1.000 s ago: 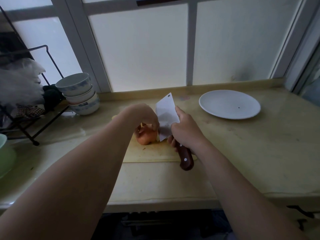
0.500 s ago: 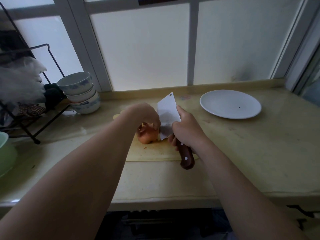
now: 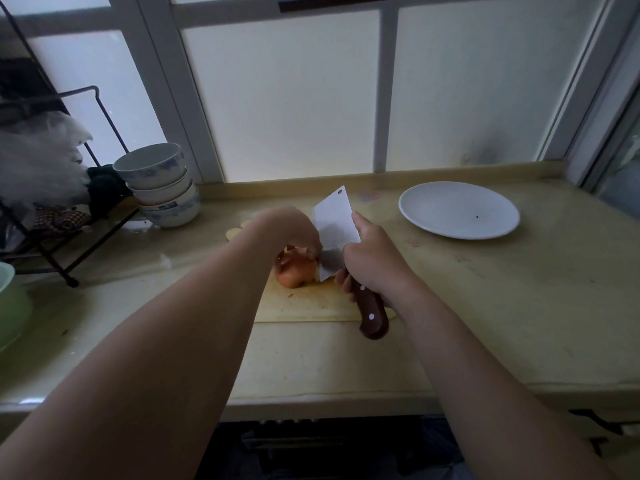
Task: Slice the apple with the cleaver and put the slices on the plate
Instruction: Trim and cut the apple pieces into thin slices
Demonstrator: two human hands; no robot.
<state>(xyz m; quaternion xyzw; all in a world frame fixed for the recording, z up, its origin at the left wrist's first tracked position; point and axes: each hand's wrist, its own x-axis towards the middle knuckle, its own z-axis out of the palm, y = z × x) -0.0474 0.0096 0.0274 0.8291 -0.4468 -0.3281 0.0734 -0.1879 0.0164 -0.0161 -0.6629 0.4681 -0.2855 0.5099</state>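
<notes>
An orange-red apple [image 3: 296,273] sits on a pale wooden cutting board [image 3: 304,306] in the middle of the counter. My left hand [image 3: 289,230] presses down on the apple from above and hides its top. My right hand [image 3: 372,263] grips the dark wooden handle of the cleaver [image 3: 334,230]. Its wide blade stands tilted against the apple's right side, edge down. A white plate [image 3: 459,209] lies bare at the back right of the counter.
Stacked blue-and-white bowls [image 3: 157,188] stand at the back left beside a black wire rack [image 3: 65,216]. A green bowl [image 3: 10,306] shows at the far left edge. The counter's front edge [image 3: 311,400] runs below my forearms.
The cleaver blade has sunk a little lower beside the apple. Both hands hold nearly the same place.
</notes>
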